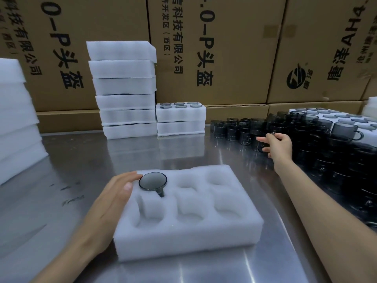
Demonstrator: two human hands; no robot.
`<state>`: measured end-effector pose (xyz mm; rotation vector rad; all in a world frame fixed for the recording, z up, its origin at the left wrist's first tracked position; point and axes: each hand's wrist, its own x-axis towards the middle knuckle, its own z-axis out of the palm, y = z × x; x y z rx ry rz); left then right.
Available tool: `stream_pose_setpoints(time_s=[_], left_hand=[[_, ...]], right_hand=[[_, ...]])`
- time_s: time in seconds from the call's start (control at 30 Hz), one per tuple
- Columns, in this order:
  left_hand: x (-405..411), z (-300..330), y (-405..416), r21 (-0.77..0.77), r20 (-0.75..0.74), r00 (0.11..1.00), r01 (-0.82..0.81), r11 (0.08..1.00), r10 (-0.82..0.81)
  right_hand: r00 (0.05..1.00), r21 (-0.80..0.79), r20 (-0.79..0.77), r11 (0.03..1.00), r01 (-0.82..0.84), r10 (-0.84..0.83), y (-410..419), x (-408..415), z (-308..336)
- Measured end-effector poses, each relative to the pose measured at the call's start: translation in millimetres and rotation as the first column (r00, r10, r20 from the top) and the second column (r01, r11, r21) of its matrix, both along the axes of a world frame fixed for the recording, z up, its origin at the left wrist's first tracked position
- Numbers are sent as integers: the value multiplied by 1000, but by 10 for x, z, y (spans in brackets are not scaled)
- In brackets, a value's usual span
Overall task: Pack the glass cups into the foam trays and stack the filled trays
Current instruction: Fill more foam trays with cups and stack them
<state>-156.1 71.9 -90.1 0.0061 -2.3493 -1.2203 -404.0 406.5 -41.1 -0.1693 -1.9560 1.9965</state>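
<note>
Nearest, the foam tray (187, 211) is steadied on the desk (81, 160) by the flat, relaxed left hand (114, 193); one glass cup (153, 181) is seated in its far-left pocket. Rightward, the right hand (275, 147), fingers spread, is extended to the loose cups (240, 129).

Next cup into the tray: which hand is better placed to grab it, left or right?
Right. The right hand is already out at the loose dark cups, fingers spread beside one. The left hand rests flat against the foam tray beside the one packed cup, steadying it.
</note>
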Motion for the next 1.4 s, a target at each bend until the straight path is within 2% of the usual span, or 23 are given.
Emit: stream_pose_setpoints(time_s=[0.2, 0.33, 0.5, 0.67, 0.77, 0.9, 1.1, 1.27, 1.4], left_hand=[[114, 29, 23, 8, -47, 999, 19, 1000, -19], [210, 149, 143, 36, -96, 995, 18, 999, -15], [268, 212, 193, 73, -87, 996, 44, 996, -38], [297, 229, 211, 54, -87, 995, 54, 997, -49], [316, 239, 213, 62, -83, 995, 56, 996, -51], [336, 242, 225, 64, -82, 995, 60, 996, -54], [323, 223, 216, 71, -72, 996, 55, 996, -50], [302, 216, 217, 79, -78, 996, 58, 995, -52], [300, 215, 219, 70, -79, 996, 56, 996, -51]], right_hand=[[998, 64, -44, 997, 41, -38, -126, 219, -13], [997, 117, -74, 993, 3, 6, -199, 429, -5], [979, 175, -140, 977, -125, 150, -373, 844, 132], [887, 288, -215, 895, -341, 408, -552, 1418, 276], [836, 372, -144, 812, -450, 529, -643, 1687, 337], [815, 486, -45, 725, -488, 578, -743, 1926, 300], [825, 612, 92, 623, -488, 557, -813, 2009, 263], [858, 639, 127, 621, -454, 498, -864, 2011, 234], [879, 707, 148, 573, -414, 452, -863, 2017, 235]])
